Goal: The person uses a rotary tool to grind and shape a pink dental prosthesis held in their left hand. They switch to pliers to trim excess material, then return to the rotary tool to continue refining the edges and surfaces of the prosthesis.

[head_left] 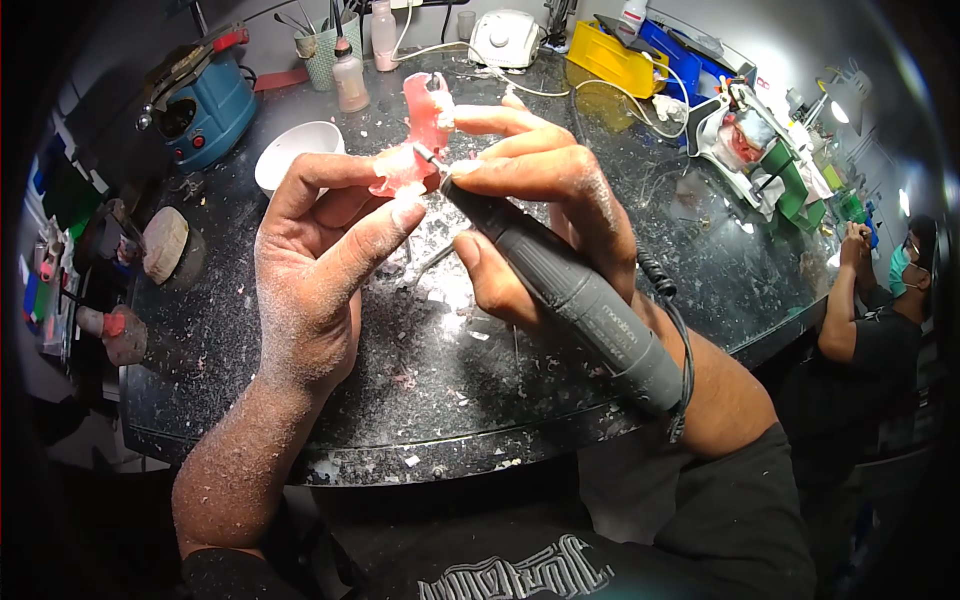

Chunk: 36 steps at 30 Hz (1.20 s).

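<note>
Pink denture base (415, 140) pinched by left hand (320, 270); right hand (540, 220) grips grey handpiece (570, 290), clear above bench (300, 400).

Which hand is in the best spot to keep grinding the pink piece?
Probably the right hand: it grips the grey grinding tool, tip at the pink piece. The left hand holds that piece.

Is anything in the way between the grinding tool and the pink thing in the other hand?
Nothing visible is. The left hand holds the pink denture piece up over the dark worktop, and the grey handpiece in the right hand already has its small tip against it.
</note>
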### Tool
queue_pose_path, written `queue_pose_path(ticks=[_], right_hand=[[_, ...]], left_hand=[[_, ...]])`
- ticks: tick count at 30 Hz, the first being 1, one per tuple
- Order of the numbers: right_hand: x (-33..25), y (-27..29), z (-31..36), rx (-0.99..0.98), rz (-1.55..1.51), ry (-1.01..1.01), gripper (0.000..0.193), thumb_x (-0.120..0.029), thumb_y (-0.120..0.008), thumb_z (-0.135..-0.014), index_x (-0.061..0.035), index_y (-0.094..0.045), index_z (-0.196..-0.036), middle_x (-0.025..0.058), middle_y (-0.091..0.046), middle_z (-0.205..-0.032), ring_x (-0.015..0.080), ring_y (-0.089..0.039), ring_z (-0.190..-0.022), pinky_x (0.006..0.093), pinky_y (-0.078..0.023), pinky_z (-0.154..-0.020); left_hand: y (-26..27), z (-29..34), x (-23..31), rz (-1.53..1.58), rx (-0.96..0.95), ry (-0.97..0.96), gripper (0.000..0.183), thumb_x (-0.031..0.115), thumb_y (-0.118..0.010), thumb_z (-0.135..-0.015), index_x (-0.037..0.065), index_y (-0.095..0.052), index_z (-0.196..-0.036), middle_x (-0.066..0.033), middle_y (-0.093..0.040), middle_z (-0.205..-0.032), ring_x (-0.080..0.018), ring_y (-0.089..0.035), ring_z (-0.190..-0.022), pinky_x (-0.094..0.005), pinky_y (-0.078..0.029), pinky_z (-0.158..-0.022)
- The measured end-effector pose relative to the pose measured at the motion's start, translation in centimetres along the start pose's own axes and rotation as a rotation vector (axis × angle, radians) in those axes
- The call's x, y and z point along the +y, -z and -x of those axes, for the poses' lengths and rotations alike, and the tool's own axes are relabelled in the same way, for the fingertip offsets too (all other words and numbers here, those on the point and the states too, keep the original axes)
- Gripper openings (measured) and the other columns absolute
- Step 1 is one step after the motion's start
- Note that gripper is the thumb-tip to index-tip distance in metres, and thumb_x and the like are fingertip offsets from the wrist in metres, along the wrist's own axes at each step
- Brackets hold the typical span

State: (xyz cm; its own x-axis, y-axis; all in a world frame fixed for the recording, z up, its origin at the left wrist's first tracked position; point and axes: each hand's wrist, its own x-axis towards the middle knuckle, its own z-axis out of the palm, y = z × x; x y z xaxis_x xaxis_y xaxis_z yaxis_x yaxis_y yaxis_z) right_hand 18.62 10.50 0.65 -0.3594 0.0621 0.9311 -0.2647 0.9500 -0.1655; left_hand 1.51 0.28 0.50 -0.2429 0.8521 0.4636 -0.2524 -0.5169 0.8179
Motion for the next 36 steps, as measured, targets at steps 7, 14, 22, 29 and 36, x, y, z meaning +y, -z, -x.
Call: queue_pose_path(ticks=[7, 14, 22, 29, 36], right_hand=[[-0.2, -0.2, -0.1, 0.081, 0.012, -0.045, 0.048, 0.004, -0.082, -0.066, -0.0084, -0.07, -0.11, 0.0079, -0.07, -0.104, 0.033, -0.068, -0.119, 0.0564, -0.042, -0.112], [0.4, 0.6, -0.1, -0.007, 0.038, 0.031, 0.04, 0.0, -0.078, -0.074, -0.0018, -0.067, -0.112, 0.014, -0.069, -0.107, 0.0419, -0.067, -0.119, 0.0625, -0.038, -0.114], [0.5, 0.9, 0.0, -0.037, 0.069, 0.041, 0.039, -0.003, -0.079, -0.078, -0.0014, -0.064, -0.114, 0.0137, -0.07, -0.108, 0.0409, -0.067, -0.119, 0.0622, -0.036, -0.115], [0.6, 0.8, -0.2, -0.031, 0.051, 0.052, 0.039, -0.001, -0.075, -0.078, -0.0001, -0.063, -0.115, 0.0132, -0.07, -0.106, 0.0408, -0.069, -0.116, 0.0618, -0.035, -0.116], [0.1, 0.7, -0.3, -0.002, 0.014, -0.015, 0.039, 0.001, -0.073, -0.073, -0.0016, -0.064, -0.112, 0.0128, -0.069, -0.102, 0.0397, -0.069, -0.116, 0.064, -0.031, -0.117]], left_hand=[[0.3, -0.1, -0.2, 0.019, -0.021, 0.021, 0.031, -0.003, -0.072, -0.092, 0.002, -0.059, -0.119, -0.015, -0.073, -0.115, -0.019, -0.068, -0.114, -0.0351, -0.05, -0.105], [0.7, -0.5, -0.1, 0.059, -0.034, 0.008, 0.031, 0.003, -0.068, -0.095, 0.001, -0.057, -0.124, -0.0176, -0.072, -0.115, -0.0292, -0.07, -0.113, -0.0431, -0.047, -0.109], [0.7, -0.7, -0.1, 0.057, -0.028, 0.016, 0.03, 0.008, -0.066, -0.097, -0.001, -0.056, -0.124, -0.02, -0.071, -0.115, -0.032, -0.071, -0.111, -0.0447, -0.045, -0.111], [1.1, -0.7, 0.2, 0.07, -0.041, 0.017, 0.031, 0.01, -0.066, -0.097, -0.002, -0.055, -0.124, -0.0204, -0.071, -0.116, -0.0323, -0.071, -0.11, -0.0453, -0.044, -0.112], [1.1, -0.6, 0.6, -0.08, 0.002, -0.06, 0.03, 0.006, -0.07, -0.094, 0.002, -0.058, -0.122, -0.0149, -0.069, -0.119, -0.0237, -0.068, -0.116, -0.0409, -0.044, -0.112]])
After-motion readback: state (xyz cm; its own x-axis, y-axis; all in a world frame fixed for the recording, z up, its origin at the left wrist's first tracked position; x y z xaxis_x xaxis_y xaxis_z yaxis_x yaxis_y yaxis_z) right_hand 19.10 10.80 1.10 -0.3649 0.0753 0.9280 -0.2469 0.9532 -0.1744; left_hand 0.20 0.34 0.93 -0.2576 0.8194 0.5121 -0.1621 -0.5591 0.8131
